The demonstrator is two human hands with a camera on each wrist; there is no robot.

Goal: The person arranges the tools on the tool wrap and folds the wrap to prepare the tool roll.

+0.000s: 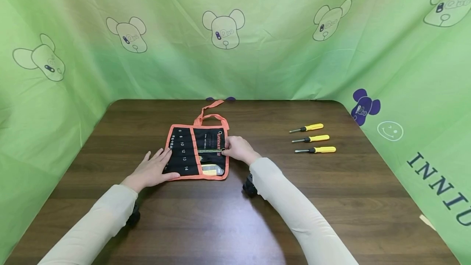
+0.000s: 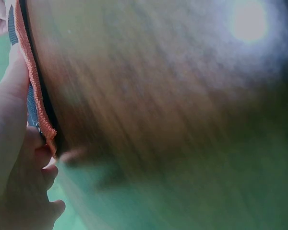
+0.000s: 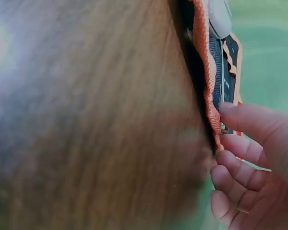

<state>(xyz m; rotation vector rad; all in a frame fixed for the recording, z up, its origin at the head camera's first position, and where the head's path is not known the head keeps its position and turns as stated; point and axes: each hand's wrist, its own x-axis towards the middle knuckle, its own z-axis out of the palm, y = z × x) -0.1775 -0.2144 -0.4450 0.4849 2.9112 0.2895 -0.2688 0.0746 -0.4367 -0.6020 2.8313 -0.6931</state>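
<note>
A black tool pouch (image 1: 180,158) with orange edging lies unrolled on the table, its left pockets marked with numbers. My left hand (image 1: 151,170) rests on its left side, fingers spread and thumb along the near edge. At the right edge, my right hand (image 1: 240,149) pinches the end of a thin, narrow metal strip (image 1: 210,151); its other end reaches the middle pocket band. The right wrist view also shows this thin strip (image 3: 222,72) meeting the thumb and finger. A grey and yellow utility knife (image 1: 212,170) sits in the pocket row nearest me.
Three yellow-handled screwdrivers (image 1: 312,138) lie in a spaced column on the right of the brown wooden table (image 1: 220,220). Orange tie straps (image 1: 210,116) extend from the pouch's far edge. A green printed cloth (image 1: 257,68) hangs around the back and sides.
</note>
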